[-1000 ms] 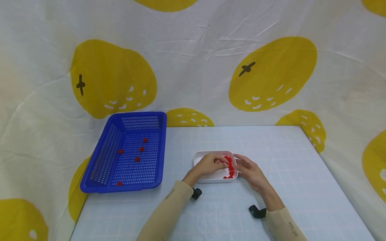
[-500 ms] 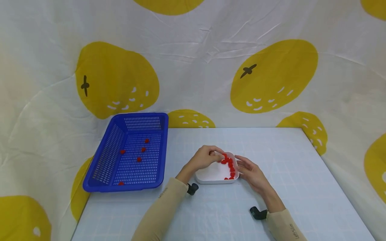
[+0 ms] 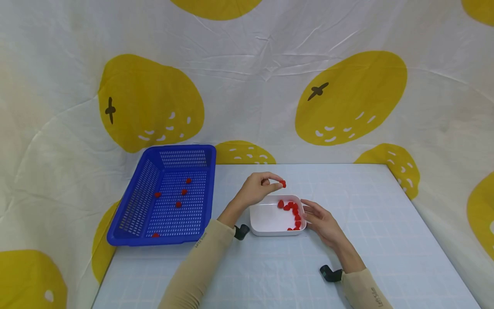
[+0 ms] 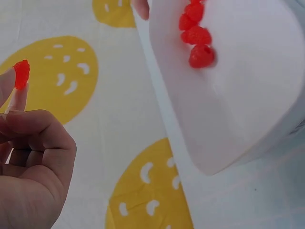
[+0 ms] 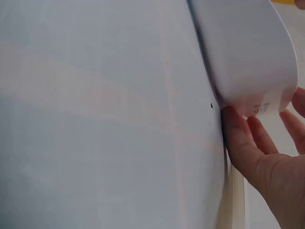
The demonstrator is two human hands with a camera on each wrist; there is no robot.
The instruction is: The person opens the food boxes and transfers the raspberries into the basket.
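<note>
My left hand (image 3: 252,189) pinches a red raspberry (image 3: 283,183) between thumb and fingertip, raised beyond the far rim of a white container (image 3: 266,216). In the left wrist view the same raspberry (image 4: 22,74) stands out at the fingertips, with the other fingers curled below. Several more raspberries (image 3: 296,212) lie inside the container, in a curved line along its far and right sides. My right hand (image 3: 324,225) rests against the container's right end. Its loosely bent fingers (image 5: 261,136) touch the outer wall in the right wrist view.
To the left stands a blue perforated basket (image 3: 212,189) with several scattered raspberries (image 3: 178,204) on its floor. A pale checked cloth covers the table (image 3: 370,206). Behind it hangs a white curtain (image 3: 247,98) with yellow fruit prints.
My left hand has risen out of the container, moving up and to the left, with a raspberry between its fingertips. My right hand stays at the container's right end.
</note>
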